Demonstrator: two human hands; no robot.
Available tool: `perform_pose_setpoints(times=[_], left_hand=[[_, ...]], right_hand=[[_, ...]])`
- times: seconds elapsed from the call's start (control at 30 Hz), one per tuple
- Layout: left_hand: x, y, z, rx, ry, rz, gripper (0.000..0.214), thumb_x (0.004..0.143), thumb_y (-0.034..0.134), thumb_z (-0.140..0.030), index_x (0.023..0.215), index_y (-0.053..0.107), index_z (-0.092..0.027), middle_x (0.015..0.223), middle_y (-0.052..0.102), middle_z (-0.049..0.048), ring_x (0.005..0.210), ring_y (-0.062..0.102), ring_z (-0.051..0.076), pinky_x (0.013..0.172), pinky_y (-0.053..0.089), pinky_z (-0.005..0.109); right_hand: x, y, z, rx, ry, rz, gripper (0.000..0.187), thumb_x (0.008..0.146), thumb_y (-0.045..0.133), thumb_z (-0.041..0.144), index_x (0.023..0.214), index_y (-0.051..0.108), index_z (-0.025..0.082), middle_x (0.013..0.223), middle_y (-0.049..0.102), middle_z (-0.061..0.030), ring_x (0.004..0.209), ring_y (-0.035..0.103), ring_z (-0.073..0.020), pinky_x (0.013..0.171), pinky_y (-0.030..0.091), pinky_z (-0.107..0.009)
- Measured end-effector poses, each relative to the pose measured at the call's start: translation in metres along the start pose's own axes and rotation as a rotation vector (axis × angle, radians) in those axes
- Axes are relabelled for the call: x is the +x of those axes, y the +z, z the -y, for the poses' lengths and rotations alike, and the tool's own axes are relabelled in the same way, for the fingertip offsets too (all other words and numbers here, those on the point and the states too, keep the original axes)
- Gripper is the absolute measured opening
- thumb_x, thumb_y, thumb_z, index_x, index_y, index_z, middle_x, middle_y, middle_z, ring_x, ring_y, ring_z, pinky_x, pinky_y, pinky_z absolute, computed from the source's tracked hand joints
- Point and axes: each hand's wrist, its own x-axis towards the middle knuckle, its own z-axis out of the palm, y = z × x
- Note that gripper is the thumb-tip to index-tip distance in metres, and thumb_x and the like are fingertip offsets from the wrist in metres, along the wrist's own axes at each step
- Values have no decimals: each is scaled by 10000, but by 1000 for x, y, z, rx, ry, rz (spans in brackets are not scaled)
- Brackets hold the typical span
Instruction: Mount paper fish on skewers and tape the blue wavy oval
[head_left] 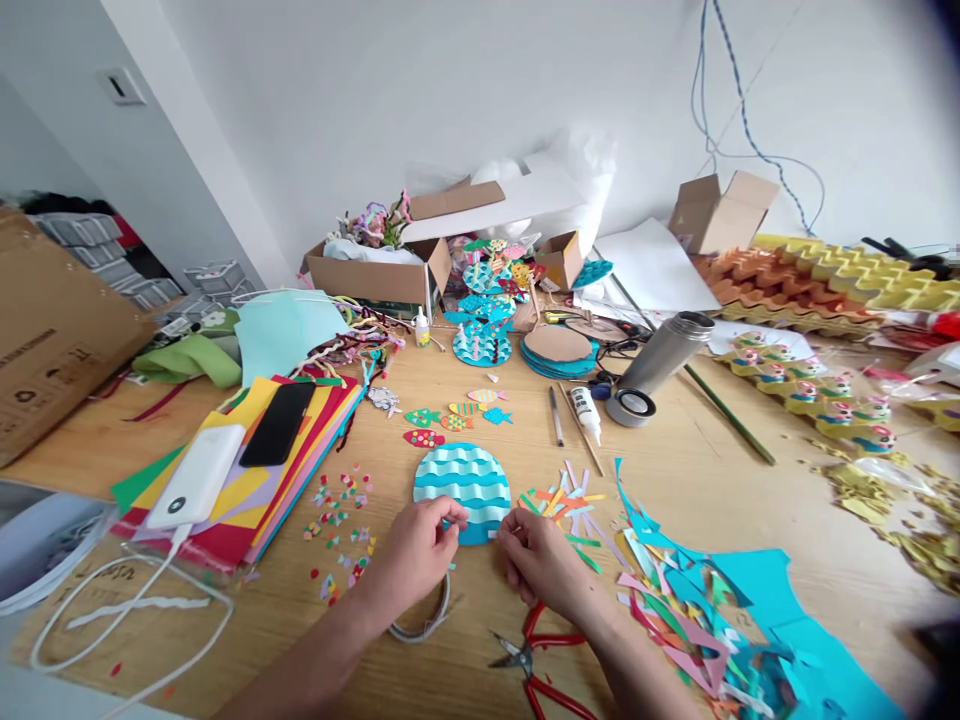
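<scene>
A round blue disc [480, 525] with wavy light-blue paper strips lies on the table in front of me. My left hand [420, 550] is at its lower left edge, thumb and fingers pinched together; what they hold, if anything, is too small to make out. At the lower right edge, my right hand [541, 560] is closed, with a small white paper piece [493, 534] at its fingertips. Just beyond the disc lie several patterned paper fish [424, 438]. Red-handled scissors [525, 660] rest open below my right hand, and a coil of wire [420, 632] lies below my left.
Paper confetti [345, 520] is scattered left, cut paper strips [566, 500] right. A glue bottle [585, 412], pen [556, 415] and steel flask [667, 352] stand or lie beyond. Coloured paper sheets [330, 440] carry a phone [277, 425] and a power bank [196, 476].
</scene>
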Motion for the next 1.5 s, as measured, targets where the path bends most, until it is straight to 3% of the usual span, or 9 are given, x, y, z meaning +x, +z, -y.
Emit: perform_pose_setpoints(times=[0.17,0.33,0.5,0.87,1.0,1.23,1.5], left_hand=[[-14,1,-5,325,101,42,327,743,391,3,890,601,-200,909,614,40,891,574,163,793,428,274],[-21,0,-12,444,190,122,305,732,379,32,819,567,-192,821,591,31,913,529,174,777,424,277],[-25,-1,-7,473,243,121,295,756,369,34,810,562,-182,774,591,30,878,515,189,760,441,304],[-28,-19,10,392,196,-188,323,738,368,42,821,590,-179,773,616,32,800,546,182,721,460,307],[-28,-21,14,405,207,-237,312,732,362,48,790,564,-183,778,629,27,804,557,180,722,460,302],[-33,-6,6,414,278,-91,322,730,378,44,839,569,-192,827,612,38,844,553,175,760,476,295],[-36,7,-3,605,350,82,270,806,388,-10,933,568,-167,887,619,61,900,525,209,807,472,341]], right_hand=[[3,3,-2,-17,54,-23,124,840,405,257,721,407,223,390,505,83,268,426,-84,285,293,-161],[3,4,-1,-5,58,-31,134,844,415,289,728,409,220,402,508,81,272,420,-79,292,287,-163],[3,5,-2,-5,50,-30,146,850,419,307,734,426,219,417,519,79,282,435,-77,296,290,-160],[6,3,-7,24,79,10,185,843,439,367,746,438,209,413,518,84,272,418,-67,291,286,-153],[5,3,-5,33,86,8,196,839,452,379,744,440,207,412,515,88,267,410,-61,290,272,-148],[5,3,-7,41,58,20,232,832,459,415,735,450,204,410,514,84,264,405,-60,291,259,-151],[5,8,-5,-48,16,-1,229,849,433,404,740,469,206,418,513,73,282,440,-81,312,284,-172]])
